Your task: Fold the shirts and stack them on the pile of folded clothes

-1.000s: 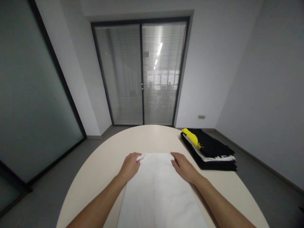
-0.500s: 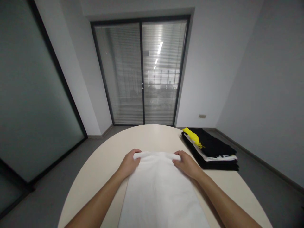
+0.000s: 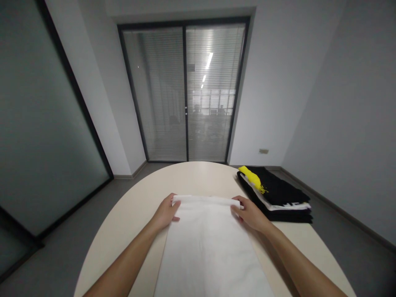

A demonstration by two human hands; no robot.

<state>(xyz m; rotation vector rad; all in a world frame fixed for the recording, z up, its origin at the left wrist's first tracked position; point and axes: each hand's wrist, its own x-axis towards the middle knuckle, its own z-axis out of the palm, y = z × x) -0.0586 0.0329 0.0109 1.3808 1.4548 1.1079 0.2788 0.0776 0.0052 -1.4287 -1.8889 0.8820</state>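
Note:
A white cloth [image 3: 210, 243], perhaps a garment, lies in a long strip toward me, and its near end runs out of view. My left hand [image 3: 165, 212] pinches its far left corner, thumb on top and fingers behind the edge. At the far right corner, my right hand [image 3: 250, 213] grips the cloth in the same manner. Between the hands the far edge is stretched nearly straight, with a band along it that looks folded over. Most of the fingers are hidden behind the fabric.
On the right of the round cream table [image 3: 192, 177] sits a stack of folded black and white clothes [image 3: 278, 189], with a yellow patch [image 3: 252, 177] on its left side. Past the table are a glass door with blinds [image 3: 210, 123] and pale walls.
My hands have moved slightly apart, the left one to the left and the right one to the right. The cloth's far edge has become straighter and less bunched.

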